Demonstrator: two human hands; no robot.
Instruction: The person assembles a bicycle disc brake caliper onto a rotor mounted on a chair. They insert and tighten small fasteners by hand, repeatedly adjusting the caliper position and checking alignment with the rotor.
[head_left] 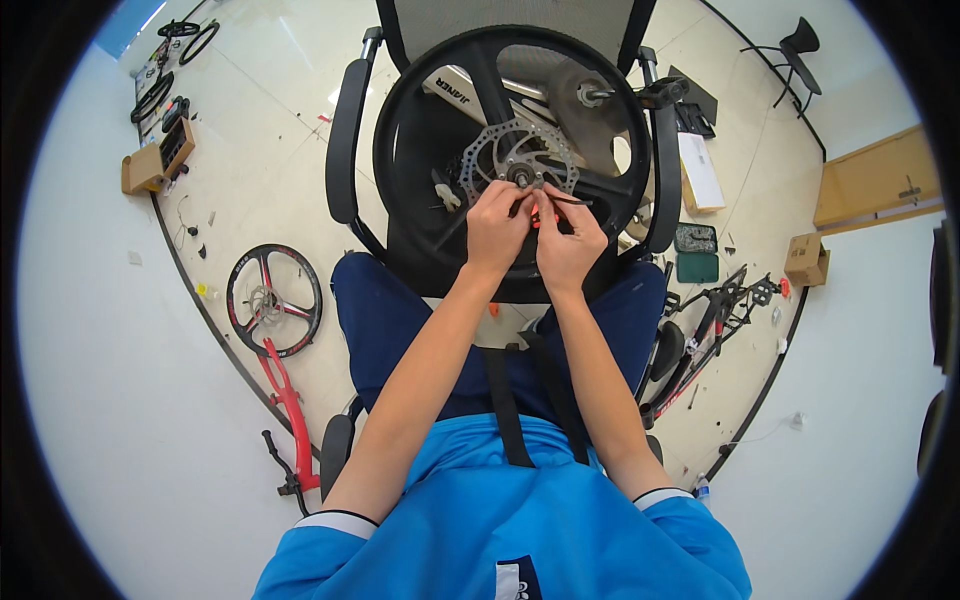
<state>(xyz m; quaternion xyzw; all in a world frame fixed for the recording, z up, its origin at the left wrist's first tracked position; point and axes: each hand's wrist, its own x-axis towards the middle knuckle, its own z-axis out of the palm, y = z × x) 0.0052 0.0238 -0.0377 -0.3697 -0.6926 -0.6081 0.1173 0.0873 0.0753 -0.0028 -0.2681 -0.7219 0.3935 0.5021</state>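
Observation:
A black spoked wheel [490, 85] lies across a black office chair in front of me, with a silver brake rotor [473, 172] at its hub. Both my hands meet at the near side of the hub [521, 174]. My left hand [497, 230] is pinched closed against the rotor's centre; what its fingertips hold is hidden. Fingers of my right hand [570, 248] are closed round a thin dark rod, like a hex key [574, 201], whose end sticks out to the right. Under the wheel show a white frame tube [455, 92] and something orange-red.
Chair armrests [342, 140] flank the wheel. On the floor at left are another wheel [274, 300], a red fork [290, 405] and an open carton [150, 168]. At right lie a bike frame [705, 340], a green tool case [697, 265] and a cardboard box [806, 260].

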